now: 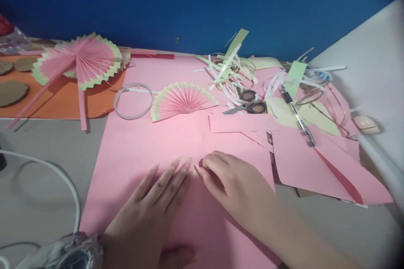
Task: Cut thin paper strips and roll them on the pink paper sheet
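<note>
Paper (pixel 186 141) on tabletop (pixel 75 149), blue wall (pixel 176 8) behind.

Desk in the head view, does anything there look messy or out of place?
Yes: narrow paper strips lie in a loose tangle behind the scissors, and the pink sheet at right curls instead of lying flat.

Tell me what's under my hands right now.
The large pink sheet lies beneath, with a pale yellowish sliver showing between the left hand and right hand. Whatever else they cover can't be seen.
</note>
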A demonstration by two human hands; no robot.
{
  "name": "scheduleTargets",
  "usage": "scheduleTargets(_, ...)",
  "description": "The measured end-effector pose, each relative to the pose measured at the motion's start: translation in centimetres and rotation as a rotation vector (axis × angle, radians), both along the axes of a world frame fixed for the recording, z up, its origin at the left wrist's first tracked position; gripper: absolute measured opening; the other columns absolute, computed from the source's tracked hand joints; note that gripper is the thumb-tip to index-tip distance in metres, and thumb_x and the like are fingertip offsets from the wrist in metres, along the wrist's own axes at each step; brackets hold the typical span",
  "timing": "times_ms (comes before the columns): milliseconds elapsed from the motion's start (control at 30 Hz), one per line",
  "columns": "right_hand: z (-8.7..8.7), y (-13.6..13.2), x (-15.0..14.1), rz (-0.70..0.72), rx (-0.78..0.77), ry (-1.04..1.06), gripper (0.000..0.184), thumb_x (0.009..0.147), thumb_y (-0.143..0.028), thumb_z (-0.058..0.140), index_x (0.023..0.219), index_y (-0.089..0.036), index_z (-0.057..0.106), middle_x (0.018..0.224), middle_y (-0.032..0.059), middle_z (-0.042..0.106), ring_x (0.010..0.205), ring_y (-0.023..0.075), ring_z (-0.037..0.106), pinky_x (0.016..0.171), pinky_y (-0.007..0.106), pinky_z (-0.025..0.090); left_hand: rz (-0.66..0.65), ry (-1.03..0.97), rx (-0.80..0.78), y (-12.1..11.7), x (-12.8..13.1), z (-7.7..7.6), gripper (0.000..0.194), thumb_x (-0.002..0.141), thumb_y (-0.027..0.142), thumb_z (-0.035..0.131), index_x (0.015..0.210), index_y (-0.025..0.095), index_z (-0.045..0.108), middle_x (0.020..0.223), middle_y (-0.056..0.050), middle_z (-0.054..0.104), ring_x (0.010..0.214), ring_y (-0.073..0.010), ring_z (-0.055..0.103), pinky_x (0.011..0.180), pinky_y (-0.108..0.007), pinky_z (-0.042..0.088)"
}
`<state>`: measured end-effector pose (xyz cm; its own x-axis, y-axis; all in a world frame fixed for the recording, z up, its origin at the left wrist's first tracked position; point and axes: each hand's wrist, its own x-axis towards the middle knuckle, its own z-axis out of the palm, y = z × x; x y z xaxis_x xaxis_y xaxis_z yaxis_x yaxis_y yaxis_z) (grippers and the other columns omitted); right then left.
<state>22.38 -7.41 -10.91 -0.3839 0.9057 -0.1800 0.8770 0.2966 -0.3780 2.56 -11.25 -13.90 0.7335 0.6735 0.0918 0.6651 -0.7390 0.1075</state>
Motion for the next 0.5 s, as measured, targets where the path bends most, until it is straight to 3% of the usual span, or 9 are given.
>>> scheduleTargets(167,1.0,0.0,-0.3,-0.189,-0.004,-0.082,0.018,0.087,-0.024,0.049,0.07,-0.02,0.051,0.061,-0.0033,0.057,0.054,0.0126,0.051,0.05,0.025,0.029,0.051,0.003,-0.025,-0.2,0.3,0.0,0.082,0.078,0.064,0.042,0.138,0.008,0.038,0.148,-0.014,0.031,0.136,-0.0275,0.023,0.111,-0.04,0.008)
scheduleTargets(400,1.6,0.3,1.0,-0.309,-0.016,-0.05,0.018,0.085,-0.032,0.049,0.071,-0.022,0.051,0.058,-0.0055,0.058,0.052,0.0126,0.051,0.049,0.024,0.028,0.057,0.002,0.015,-0.3,0.3,0.2,0.084,0.078,0.064,0.044,0.138,0.005,0.038,0.148,-0.015,0.032,0.137,-0.0288,0.022,0.111,-0.041,0.01)
scheduleTargets(500,1.7,0.3,1.4,-0.296,-0.061,0.009,0.02,0.087,-0.036,0.048,0.072,-0.024,0.049,0.06,-0.0072,0.057,0.054,0.0119,0.051,0.05,0.024,0.029,0.031,0.011,0.048,-0.8,0.1,0.1,0.086,0.076,0.064,0.046,0.137,0.003,0.038,0.147,-0.018,0.032,0.136,-0.0318,0.024,0.111,-0.042,0.011)
